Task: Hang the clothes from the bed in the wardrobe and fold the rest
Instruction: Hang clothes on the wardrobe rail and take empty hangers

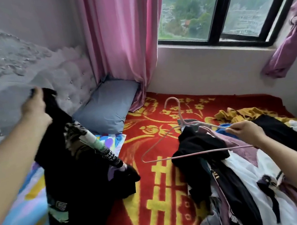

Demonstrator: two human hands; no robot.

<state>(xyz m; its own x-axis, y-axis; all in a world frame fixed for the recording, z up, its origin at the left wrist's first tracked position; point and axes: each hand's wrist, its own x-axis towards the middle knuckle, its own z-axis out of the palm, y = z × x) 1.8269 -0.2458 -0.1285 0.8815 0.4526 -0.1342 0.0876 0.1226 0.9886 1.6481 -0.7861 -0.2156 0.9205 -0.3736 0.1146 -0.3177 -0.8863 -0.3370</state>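
Observation:
My left hand grips a black patterned garment by its top and holds it up over the left side of the bed; the cloth hangs down to the bedding. My right hand pinches a thin pink wire hanger by its right arm, holding it just above the red blanket. A heap of mixed clothes, black, white, purple and denim, lies on the bed's right side under my right arm. A mustard garment lies behind the heap.
A grey-blue pillow leans against the tufted lilac headboard. Pink curtains hang in the corner beside a dark-framed window. A colourful sheet covers the bed's left part.

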